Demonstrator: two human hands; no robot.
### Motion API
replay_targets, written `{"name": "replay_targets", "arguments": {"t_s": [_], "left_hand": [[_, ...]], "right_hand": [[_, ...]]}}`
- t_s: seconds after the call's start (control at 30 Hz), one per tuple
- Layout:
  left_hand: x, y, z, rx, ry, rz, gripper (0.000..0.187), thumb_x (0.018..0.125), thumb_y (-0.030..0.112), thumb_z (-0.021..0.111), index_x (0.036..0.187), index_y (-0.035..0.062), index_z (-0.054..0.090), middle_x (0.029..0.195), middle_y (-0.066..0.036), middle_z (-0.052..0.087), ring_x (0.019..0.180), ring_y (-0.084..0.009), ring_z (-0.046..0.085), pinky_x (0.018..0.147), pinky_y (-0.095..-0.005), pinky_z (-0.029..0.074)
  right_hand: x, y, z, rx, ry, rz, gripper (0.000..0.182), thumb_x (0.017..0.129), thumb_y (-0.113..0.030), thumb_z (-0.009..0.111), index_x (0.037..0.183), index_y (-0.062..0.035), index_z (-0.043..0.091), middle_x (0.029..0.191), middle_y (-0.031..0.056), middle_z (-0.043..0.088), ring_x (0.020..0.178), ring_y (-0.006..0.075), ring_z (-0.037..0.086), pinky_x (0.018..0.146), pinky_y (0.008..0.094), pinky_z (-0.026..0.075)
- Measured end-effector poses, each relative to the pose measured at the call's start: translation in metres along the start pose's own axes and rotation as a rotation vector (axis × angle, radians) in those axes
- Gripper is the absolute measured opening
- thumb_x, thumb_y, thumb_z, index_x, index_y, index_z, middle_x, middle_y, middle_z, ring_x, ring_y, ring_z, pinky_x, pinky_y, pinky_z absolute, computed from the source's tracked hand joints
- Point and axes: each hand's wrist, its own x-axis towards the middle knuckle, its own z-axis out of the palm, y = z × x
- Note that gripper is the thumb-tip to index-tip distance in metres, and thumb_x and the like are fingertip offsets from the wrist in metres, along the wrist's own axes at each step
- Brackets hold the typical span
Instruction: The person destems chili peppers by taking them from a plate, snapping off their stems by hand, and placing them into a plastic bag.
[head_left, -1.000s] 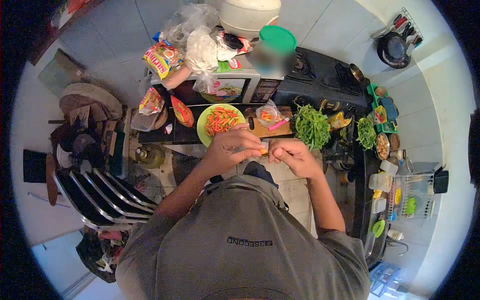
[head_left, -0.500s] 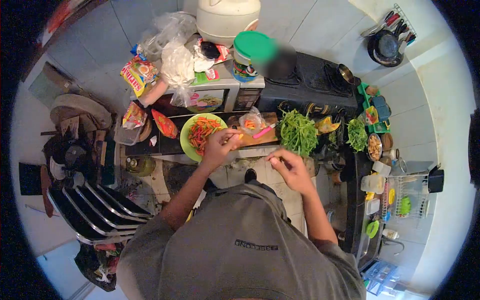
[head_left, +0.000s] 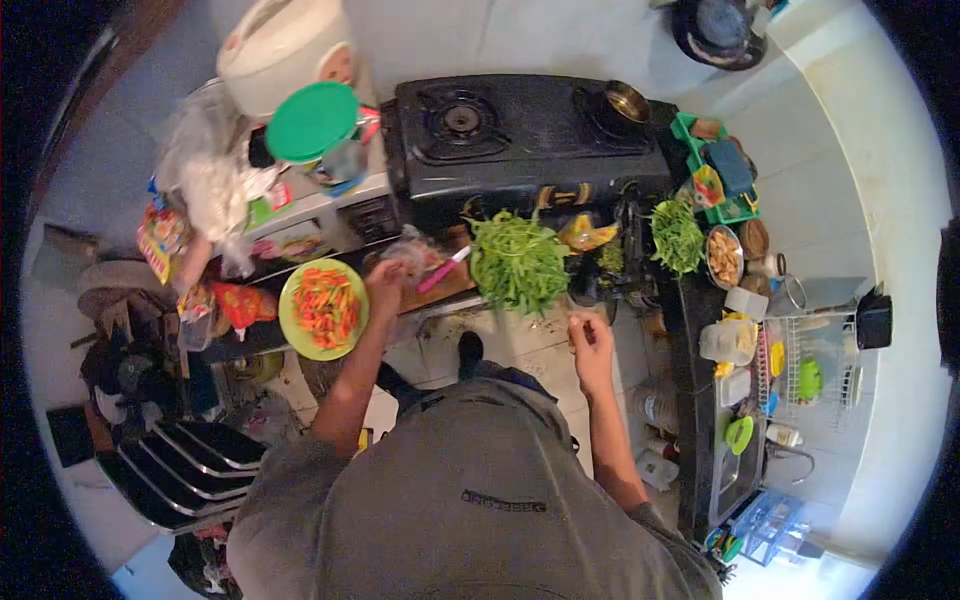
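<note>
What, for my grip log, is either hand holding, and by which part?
Left hand by the bag: any hold cannot be told. Right hand: nothing visibly held.

On the dark counter (head_left: 240, 343), the light green plate (head_left: 289, 322) stands just left of the fingers (head_left: 388, 271) of the left hand (head_left: 383, 290). The wooden board (head_left: 455, 241) is just right of these fingers, and the leafy greens (head_left: 520, 262) lie farther right.

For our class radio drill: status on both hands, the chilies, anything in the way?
Left hand at clear bag, grip unclear. Right hand over floor, half-curled. Chilies in green plate. Pink-handled knife beside bag, possibly in the way.
</note>
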Motion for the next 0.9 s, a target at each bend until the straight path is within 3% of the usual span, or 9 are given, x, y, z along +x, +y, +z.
{"name": "replay_targets", "arguments": {"t_s": [0.13, 0.23, 0.3, 0.33, 0.4, 0.57, 0.67, 0.73, 0.9], "left_hand": [[-0.014, -0.005, 0.001, 0.005, 0.173, 0.058, 0.017, 0.088, 0.001, 0.063, 0.105, 0.0009, 0.066, 0.095, -0.004, 0.068, 0.083, -0.013, 0.062, 0.078, -0.0252, 0.049], [-0.027, -0.01, -0.006, 0.077, 0.283, 0.071, 0.014, 0.089, 0.003, 0.064, 0.103, 0.001, 0.066, 0.095, -0.004, 0.067, 0.081, -0.0114, 0.06, 0.075, -0.0247, 0.048], [-0.039, 0.001, -0.008, 0.096, 0.312, 0.07, 0.014, 0.089, 0.004, 0.064, 0.102, 0.0011, 0.066, 0.094, -0.004, 0.067, 0.08, -0.011, 0.059, 0.073, -0.0248, 0.048], [-0.044, 0.011, -0.009, 0.143, 0.347, 0.055, 0.014, 0.089, 0.004, 0.063, 0.102, 0.0016, 0.066, 0.093, -0.004, 0.066, 0.079, -0.0112, 0.059, 0.073, -0.0255, 0.048], [-0.054, 0.05, -0.011, 0.3, 0.407, -0.019, 0.013, 0.09, 0.003, 0.061, 0.102, 0.0031, 0.066, 0.089, -0.005, 0.064, 0.076, -0.0136, 0.059, 0.073, -0.0277, 0.048], [-0.075, 0.029, -0.062, 0.557, 0.512, 0.019, 0.011, 0.088, 0.005, 0.064, 0.099, 0.0028, 0.066, 0.086, -0.009, 0.062, 0.079, -0.0192, 0.06, 0.075, -0.0315, 0.049], [-0.086, 0.034, -0.087, 0.652, 0.448, 0.028, 0.013, 0.085, 0.007, 0.067, 0.097, 0.0024, 0.067, 0.091, -0.012, 0.062, 0.083, -0.0251, 0.061, 0.077, -0.0374, 0.05], [-0.092, 0.025, -0.102, 1.055, 0.347, 0.159, 0.012, 0.084, 0.008, 0.067, 0.096, 0.004, 0.068, 0.093, -0.014, 0.06, 0.084, -0.0333, 0.06, 0.078, -0.0431, 0.049], [-0.102, 0.035, -0.104, 1.102, 0.212, 0.102, 0.013, 0.082, 0.009, 0.067, 0.095, 0.0073, 0.069, 0.098, -0.014, 0.057, 0.096, -0.0354, 0.056, 0.082, -0.0469, 0.043]], "right_hand": [[0.08, 0.049, -0.043, 0.027, 0.171, -0.148, 0.014, 0.098, -0.015, 0.061, 0.101, -0.0023, 0.065, 0.07, -0.0038, 0.052, 0.067, 0.0051, 0.046, 0.061, 0.0227, 0.038], [0.142, 0.086, -0.071, -0.222, 0.323, -0.297, 0.013, 0.095, -0.012, 0.062, 0.104, -0.0025, 0.065, 0.085, 0.0033, 0.06, 0.075, 0.0127, 0.054, 0.066, 0.0267, 0.044], [0.172, 0.108, -0.083, -0.536, 0.438, -0.416, 0.027, 0.086, -0.011, 0.067, 0.112, -0.0045, 0.066, 0.117, 0.0155, 0.061, 0.104, 0.0295, 0.056, 0.09, 0.0382, 0.044], [0.18, 0.113, -0.086, -0.67, 0.463, -0.424, 0.035, 0.083, -0.011, 0.068, 0.117, -0.0052, 0.065, 0.129, 0.0175, 0.052, 0.113, 0.0382, 0.051, 0.097, 0.044, 0.041], [0.192, 0.123, -0.09, -0.646, 0.533, -0.441, 0.037, 0.083, -0.013, 0.068, 0.119, -0.0052, 0.064, 0.13, 0.0184, 0.051, 0.113, 0.0379, 0.051, 0.098, 0.0445, 0.04], [0.191, 0.156, -0.094, -0.647, 0.716, -0.4, 0.039, 0.086, -0.017, 0.07, 0.123, -0.0054, 0.063, 0.129, 0.0212, 0.048, 0.122, 0.0375, 0.044, 0.103, 0.0467, 0.037], [0.166, 0.144, -0.074, -0.434, 0.708, -0.274, 0.036, 0.088, -0.017, 0.069, 0.121, -0.0041, 0.063, 0.127, 0.022, 0.048, 0.122, 0.0377, 0.044, 0.102, 0.0473, 0.037], [0.151, 0.152, -0.07, -0.393, 0.709, -0.23, 0.033, 0.09, -0.018, 0.067, 0.119, -0.0037, 0.063, 0.126, 0.021, 0.046, 0.12, 0.0378, 0.045, 0.101, 0.0479, 0.038], [0.109, 0.19, -0.055, -0.392, 0.724, -0.2, 0.028, 0.09, -0.017, 0.066, 0.115, -0.0042, 0.063, 0.123, 0.0191, 0.045, 0.112, 0.0353, 0.05, 0.099, 0.0472, 0.04]]}}
